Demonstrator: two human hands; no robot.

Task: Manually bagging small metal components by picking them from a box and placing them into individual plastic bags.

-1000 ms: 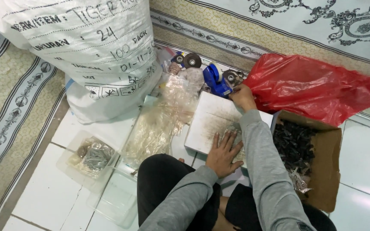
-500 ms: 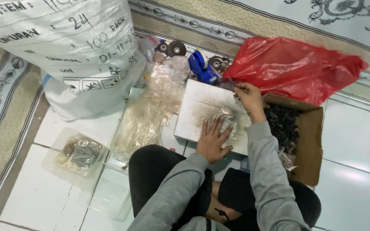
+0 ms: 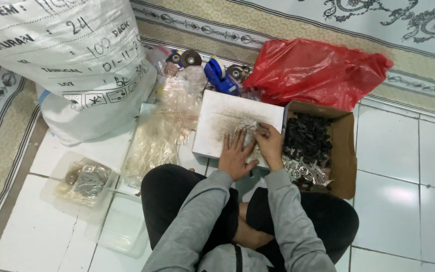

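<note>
I see both hands side by side over a white box (image 3: 227,121) that sits on the tiled floor (image 3: 409,151) in front of my crossed legs. My left hand (image 3: 235,153) lies flat with fingers spread, pressing down a small clear plastic bag (image 3: 245,128) on the box top. My right hand (image 3: 269,143) has its fingertips pinched at the bag's upper edge; I judge it closed on the film, though the contact itself is too small to confirm.

The bag looks thin, limp and slippery, and light unless the bits inside it are metal. I would hold it by the open edge and keep the flat palm on it so it cannot slide.

To the right, an open cardboard box (image 3: 346,151) holds dark pieces and shiny small parts whose shape I cannot make out. A pile of clear bags (image 3: 162,126) lies left of the white box, with a red plastic bag (image 3: 313,70) behind. The large white sack (image 3: 71,60) runs out of view at the top.
</note>
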